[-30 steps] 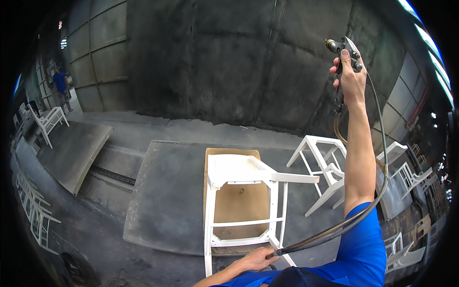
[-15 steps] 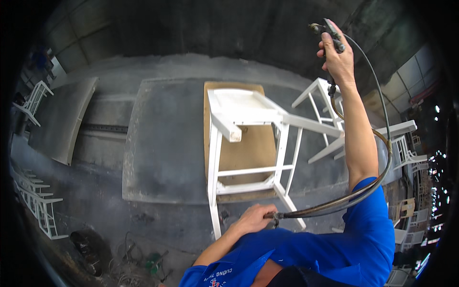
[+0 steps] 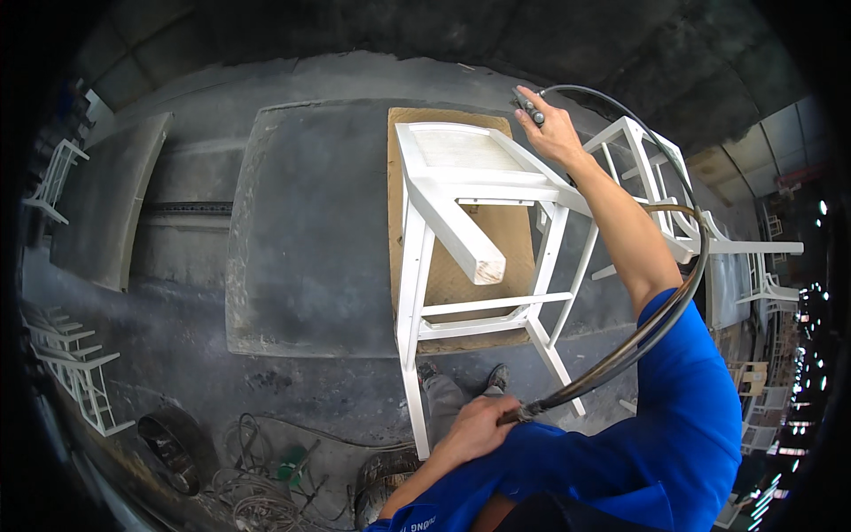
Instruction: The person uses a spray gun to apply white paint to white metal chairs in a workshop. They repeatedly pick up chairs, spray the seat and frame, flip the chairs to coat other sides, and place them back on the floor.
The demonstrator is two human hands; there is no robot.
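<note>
My right hand (image 3: 554,140) is raised over the far right side of a white wooden chair (image 3: 483,192), wrapped round the handle of a spray gun (image 3: 530,108). Thin hoses (image 3: 612,365) curve from the gun around the outside of my right arm. Near my waist, my left hand (image 3: 479,429) is closed on the hose bundle. The chair lies tipped, its legs toward me, over a brown board (image 3: 516,246) on a dark grey platform (image 3: 310,235). One square leg end points up at me, bare wood showing. No spray mist can be made out.
Another white chair (image 3: 635,149) stands just beyond my right arm. More white chairs (image 3: 81,381) stand at the left. A dark round drum (image 3: 170,450) and tangled hoses (image 3: 253,492) lie on the floor at lower left. A second grey panel (image 3: 106,208) is farther left.
My right hand with the spray gun has moved left and lower, closer to the chair's far part. My view has shifted; my feet now show below the chair. The left hand keeps the hoses.
</note>
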